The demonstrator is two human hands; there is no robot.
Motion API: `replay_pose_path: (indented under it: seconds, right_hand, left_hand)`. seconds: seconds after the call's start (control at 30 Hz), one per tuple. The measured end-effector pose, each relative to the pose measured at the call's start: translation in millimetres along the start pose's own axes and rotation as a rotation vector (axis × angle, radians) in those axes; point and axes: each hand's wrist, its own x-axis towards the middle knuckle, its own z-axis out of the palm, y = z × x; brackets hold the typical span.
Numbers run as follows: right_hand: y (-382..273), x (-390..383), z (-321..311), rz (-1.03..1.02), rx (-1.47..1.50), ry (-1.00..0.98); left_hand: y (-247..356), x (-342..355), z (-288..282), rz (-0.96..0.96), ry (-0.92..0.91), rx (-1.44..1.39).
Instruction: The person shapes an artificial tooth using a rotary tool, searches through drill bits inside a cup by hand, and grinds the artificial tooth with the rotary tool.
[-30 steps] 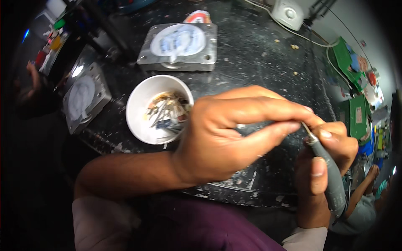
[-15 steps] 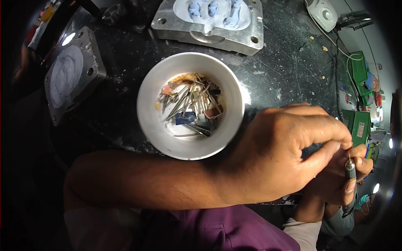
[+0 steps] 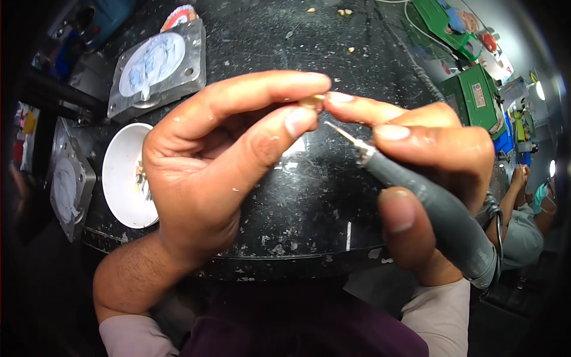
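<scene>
Above the table, my left hand [image 3: 208, 149] pinches a small yellowish tooth-like piece [image 3: 311, 102] between thumb and forefinger, which hide most of it. My right hand [image 3: 443, 134] is wrapped round a dark grey rotary handpiece [image 3: 437, 208] with a cord at its rear end. A thin bur [image 3: 341, 132] sticks out of the handpiece, its tip slightly below the piece; I cannot tell whether they touch. The right forefinger reaches to the piece's right side. Behind my left wrist stands a white bowl [image 3: 116, 178] of burs and bits, partly covered.
A metal flask half [image 3: 193, 53] filled with plaster lies at the far left, beside a pink-and-white denture model [image 3: 178, 16]. Another flask half [image 3: 66, 178] sits by the left edge. Small yellowish bits [image 3: 351, 50] dot the far table. Green boxes [image 3: 470, 98] and another person are at right.
The view has swung right, so bowl and flasks appear farther left. My hands, earlier together at the right with the left fingers at the bur, now hold the small piece and the handpiece centrally.
</scene>
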Motion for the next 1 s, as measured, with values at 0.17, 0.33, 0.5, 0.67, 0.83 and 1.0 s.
replay_pose_path:
  seconds: [0.17, 0.33, 0.5, 0.67, 0.83, 1.0]
  right_hand:
    - [4.4, -0.1, -0.8, -0.089, -0.041, 0.048]
    - [2.0, -0.2, 3.6, -0.063, -0.039, 0.099]
    - [2.4, 3.6, 6.1, -0.011, -0.046, 0.099]
    - [10.2, 9.2, 17.9, -0.131, -0.012, 0.385]
    - [13.9, 10.3, 15.4, -0.154, -0.022, 0.342]
    - [14.2, 9.7, 13.6, -0.184, -0.026, 0.340]
  left_hand:
    - [0.4, -1.7, 3.1, 0.004, 0.012, -0.025]
    - [0.0, -3.1, 0.3, 0.062, -0.035, -0.010]
    - [0.6, -2.8, 0.2, 0.029, -0.026, -0.012]
    - [-0.5, -2.6, -1.4, 0.021, -0.032, -0.010]
    - [-2.0, -2.8, -1.0, 0.024, -0.026, 0.008]
    - [-2.1, -2.8, 0.2, 0.005, -0.019, 0.006]
